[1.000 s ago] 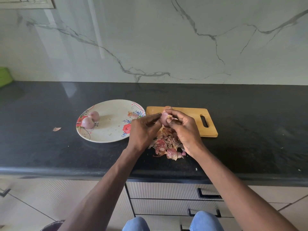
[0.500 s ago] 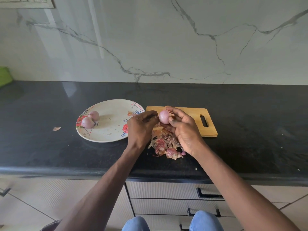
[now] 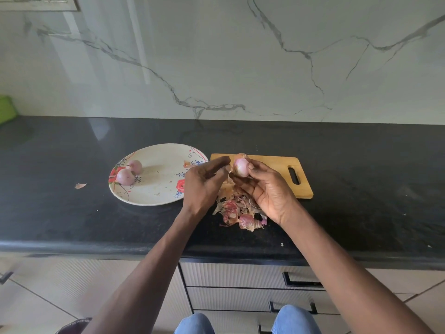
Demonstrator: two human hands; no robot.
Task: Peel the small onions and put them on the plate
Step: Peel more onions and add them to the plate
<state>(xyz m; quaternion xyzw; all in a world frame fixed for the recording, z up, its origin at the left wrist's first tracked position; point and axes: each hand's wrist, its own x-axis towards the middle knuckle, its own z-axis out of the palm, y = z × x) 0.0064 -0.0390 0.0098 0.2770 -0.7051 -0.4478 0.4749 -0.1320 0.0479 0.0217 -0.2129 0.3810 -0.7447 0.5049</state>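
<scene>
My right hand (image 3: 269, 189) grips a small pinkish onion (image 3: 240, 168) between thumb and fingertips, above the near left corner of the wooden cutting board (image 3: 272, 172). The fingertips of my left hand (image 3: 204, 182) meet the onion's left side and pinch a pale strip of skin hanging from it. Just behind the held onion, the brown top of another onion (image 3: 241, 155) shows on the board. Two peeled onions (image 3: 125, 177) (image 3: 134, 165) lie at the left side of the floral plate (image 3: 159, 189).
A heap of onion skins (image 3: 238, 213) lies on the black counter under my hands. One loose skin flake (image 3: 80, 186) sits left of the plate, another scrap (image 3: 187, 164) on its right rim. Something green (image 3: 7, 109) stands far left. Drawers run below the counter's edge.
My right hand has turned the onion and lifted it a little. My left hand's fingers have uncurled and stretched towards the onion, drawing skin off its left side.
</scene>
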